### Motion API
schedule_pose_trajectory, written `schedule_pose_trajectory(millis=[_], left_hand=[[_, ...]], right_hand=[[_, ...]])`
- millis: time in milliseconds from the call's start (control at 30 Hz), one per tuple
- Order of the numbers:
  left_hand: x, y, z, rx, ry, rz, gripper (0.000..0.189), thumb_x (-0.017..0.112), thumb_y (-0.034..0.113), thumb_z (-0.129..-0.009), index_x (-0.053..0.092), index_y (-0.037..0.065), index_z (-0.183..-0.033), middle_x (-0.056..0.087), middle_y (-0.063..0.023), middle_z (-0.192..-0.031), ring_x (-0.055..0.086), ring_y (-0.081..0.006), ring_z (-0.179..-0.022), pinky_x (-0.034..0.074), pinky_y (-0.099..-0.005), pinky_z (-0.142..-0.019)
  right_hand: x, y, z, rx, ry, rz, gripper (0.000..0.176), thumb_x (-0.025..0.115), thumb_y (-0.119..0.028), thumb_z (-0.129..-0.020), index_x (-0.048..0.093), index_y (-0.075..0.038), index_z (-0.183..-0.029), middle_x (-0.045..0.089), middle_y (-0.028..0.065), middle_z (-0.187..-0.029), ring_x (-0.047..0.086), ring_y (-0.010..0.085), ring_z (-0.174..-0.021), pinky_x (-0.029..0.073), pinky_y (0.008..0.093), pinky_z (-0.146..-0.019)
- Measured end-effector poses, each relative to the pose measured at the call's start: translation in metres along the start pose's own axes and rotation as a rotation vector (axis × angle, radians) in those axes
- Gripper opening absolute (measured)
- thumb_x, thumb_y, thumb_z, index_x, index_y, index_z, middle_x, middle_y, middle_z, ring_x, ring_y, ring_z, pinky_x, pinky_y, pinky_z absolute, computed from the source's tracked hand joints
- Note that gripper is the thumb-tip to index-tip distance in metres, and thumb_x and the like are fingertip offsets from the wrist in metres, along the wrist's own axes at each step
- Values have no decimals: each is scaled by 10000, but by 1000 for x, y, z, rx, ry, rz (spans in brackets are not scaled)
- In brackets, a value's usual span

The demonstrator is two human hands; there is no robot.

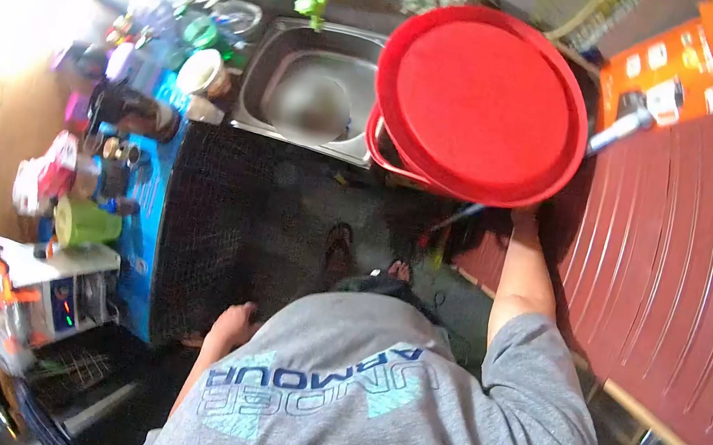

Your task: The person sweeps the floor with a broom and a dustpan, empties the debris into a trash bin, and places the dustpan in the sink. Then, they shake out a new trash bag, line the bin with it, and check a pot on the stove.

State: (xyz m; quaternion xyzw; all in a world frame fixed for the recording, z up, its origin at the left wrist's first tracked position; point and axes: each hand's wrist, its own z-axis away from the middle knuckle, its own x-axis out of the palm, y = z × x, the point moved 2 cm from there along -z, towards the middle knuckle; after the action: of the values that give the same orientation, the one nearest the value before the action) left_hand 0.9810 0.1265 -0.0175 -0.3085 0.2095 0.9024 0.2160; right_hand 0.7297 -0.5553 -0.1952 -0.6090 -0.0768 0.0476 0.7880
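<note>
A large round red plastic basin (483, 102), its broad flat face turned up toward me, covers the space right of the sink. A loop-like red handle (377, 142) sticks out at its lower left. My right hand (524, 217) grips the lower right of the basin's rim; most of its fingers are hidden beneath. My left hand (231, 326) hangs low by my side with nothing visible in it, near the dark front of the left counter. Its thumb stands apart from the fingers, which are dim. The steel sink (261, 63) lies left of the basin, with a blurred pale patch inside.
On the left, a blue-covered counter (148, 224) carries cups, bottles, a green container (87, 223) and a white appliance (82, 293). To the right is a ribbed reddish-brown surface (677, 241) with an orange package (674, 69). A grey-handled tool (622, 131) lies there.
</note>
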Motion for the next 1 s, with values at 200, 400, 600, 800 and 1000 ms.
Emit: schedule_pose_trajectory(millis=[200, 400, 600, 800, 1000], left_hand=[[-132, 74, -141, 467, -28, -293, 462, 666, 330, -819, 605, 37, -1171, 659, -217, -1065, 613, -404, -1028, 498, -486, -864], [-216, 279, -110, 1081, 5, 13, 695, 765, 244, -778, 452, 56, -1370, 568, -166, -1281, 601, -311, -1099, 485, -410, -923], [-191, 362, -69, 1391, -14, 356, 451, 730, 124, -810, 579, -22, -1210, 655, -144, -1101, 627, -218, -1020, 486, -333, -885], [-207, 319, -100, 1122, 30, 459, 182, 633, 103, -871, 682, -5, -1010, 702, -113, -897, 658, -161, -825, 504, -286, -757], [-222, 277, -105, 984, 122, 474, 266, 593, 192, -866, 684, -29, -982, 698, -137, -961, 662, -193, -844, 512, -313, -756]], right_hand=[[-12, -15, 129, -8, 100, 387, 702, 491, -563, -924, 475, -17, -1364, 507, 181, -1366, 485, 310, -1219, 377, 412, -1008], [64, -27, 235, -319, 187, 703, 221, 450, -191, -934, 578, -13, -956, 591, 234, -696, 605, 436, -729, 453, 508, -644], [142, 19, 280, -222, -261, 629, 456, 580, -283, -869, 527, 32, -1194, 573, 291, -1184, 560, 415, -1126, 459, 425, -939], [49, 37, 222, 211, -368, 884, 623, 596, -297, -804, 457, 31, -1315, 538, 287, -1283, 513, 424, -1210, 436, 427, -1011], [10, -36, 118, -154, -517, 1601, 343, 546, -155, -791, 694, -74, -1090, 678, 161, -1097, 635, 357, -1030, 502, 445, -889]])
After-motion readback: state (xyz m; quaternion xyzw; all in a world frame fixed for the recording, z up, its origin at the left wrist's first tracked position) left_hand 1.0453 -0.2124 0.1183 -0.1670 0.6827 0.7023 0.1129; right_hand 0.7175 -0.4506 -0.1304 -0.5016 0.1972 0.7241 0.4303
